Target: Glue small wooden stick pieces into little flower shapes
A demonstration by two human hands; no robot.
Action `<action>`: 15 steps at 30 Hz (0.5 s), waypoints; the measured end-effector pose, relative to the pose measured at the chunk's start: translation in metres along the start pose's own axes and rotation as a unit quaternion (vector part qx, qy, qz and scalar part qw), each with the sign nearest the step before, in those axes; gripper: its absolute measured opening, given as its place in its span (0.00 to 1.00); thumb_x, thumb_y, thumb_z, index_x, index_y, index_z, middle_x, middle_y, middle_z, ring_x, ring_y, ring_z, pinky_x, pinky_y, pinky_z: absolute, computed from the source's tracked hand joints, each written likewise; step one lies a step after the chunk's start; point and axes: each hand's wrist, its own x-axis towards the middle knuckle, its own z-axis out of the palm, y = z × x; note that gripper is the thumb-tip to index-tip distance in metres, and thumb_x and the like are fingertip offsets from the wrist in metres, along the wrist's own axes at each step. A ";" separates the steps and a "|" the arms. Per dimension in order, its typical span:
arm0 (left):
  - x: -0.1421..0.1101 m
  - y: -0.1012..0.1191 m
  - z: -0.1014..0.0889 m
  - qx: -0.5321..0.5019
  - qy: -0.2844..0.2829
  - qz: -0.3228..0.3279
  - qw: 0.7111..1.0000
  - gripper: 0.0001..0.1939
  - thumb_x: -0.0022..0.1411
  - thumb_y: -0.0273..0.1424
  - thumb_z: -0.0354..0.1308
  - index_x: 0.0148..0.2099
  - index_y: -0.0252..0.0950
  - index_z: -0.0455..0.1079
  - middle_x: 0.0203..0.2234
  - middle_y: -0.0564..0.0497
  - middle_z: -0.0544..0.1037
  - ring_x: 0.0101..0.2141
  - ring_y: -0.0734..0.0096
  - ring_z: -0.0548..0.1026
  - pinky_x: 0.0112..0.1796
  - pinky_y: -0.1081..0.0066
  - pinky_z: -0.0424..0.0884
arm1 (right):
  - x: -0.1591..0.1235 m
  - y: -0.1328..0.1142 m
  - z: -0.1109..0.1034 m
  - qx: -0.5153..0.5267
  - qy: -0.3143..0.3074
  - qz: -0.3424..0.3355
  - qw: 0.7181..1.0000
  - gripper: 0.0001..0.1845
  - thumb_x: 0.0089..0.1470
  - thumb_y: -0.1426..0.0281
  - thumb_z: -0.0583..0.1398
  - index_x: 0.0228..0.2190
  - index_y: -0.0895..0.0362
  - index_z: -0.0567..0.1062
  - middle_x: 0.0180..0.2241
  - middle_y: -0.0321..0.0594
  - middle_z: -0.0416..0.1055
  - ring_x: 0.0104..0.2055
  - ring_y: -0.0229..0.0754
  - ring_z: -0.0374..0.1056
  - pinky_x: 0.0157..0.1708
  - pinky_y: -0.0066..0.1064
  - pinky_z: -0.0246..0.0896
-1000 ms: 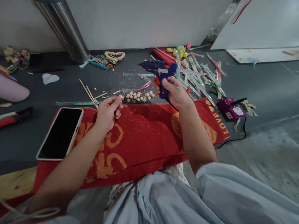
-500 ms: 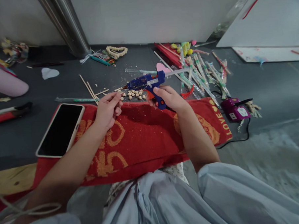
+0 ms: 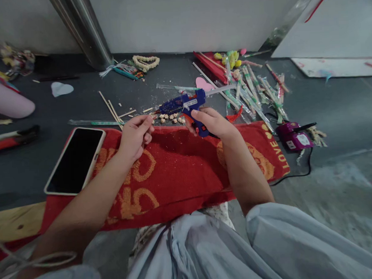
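Above the red towel (image 3: pixel 181 164), my right hand (image 3: pixel 214 124) is clamped on the blue glue gun (image 3: pixel 186 106), its nozzle aimed at my pinched-together left hand (image 3: pixel 135 137). Small beige pieces (image 3: pixel 171 117) lie just beyond. A phone (image 3: pixel 74 161) rests left, wrapped sticks (image 3: pixel 254 93) scatter right.

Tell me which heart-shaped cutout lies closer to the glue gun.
The pink heart, just behind the blue glue gun; the pale heart lies far left.

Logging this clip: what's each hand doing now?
Left hand: pinched shut on something too small to tell.
Right hand: holding the glue gun.
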 end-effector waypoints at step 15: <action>0.000 0.000 0.001 -0.003 0.010 -0.011 1.000 0.05 0.61 0.27 0.62 0.31 0.36 0.71 0.15 0.59 0.69 0.11 0.86 0.57 0.13 0.81 0.54 | 0.000 0.000 -0.002 -0.018 -0.006 -0.001 1.000 0.30 0.56 0.43 0.56 0.22 0.56 0.69 0.18 0.32 0.68 0.19 0.31 0.63 0.25 0.26 0.59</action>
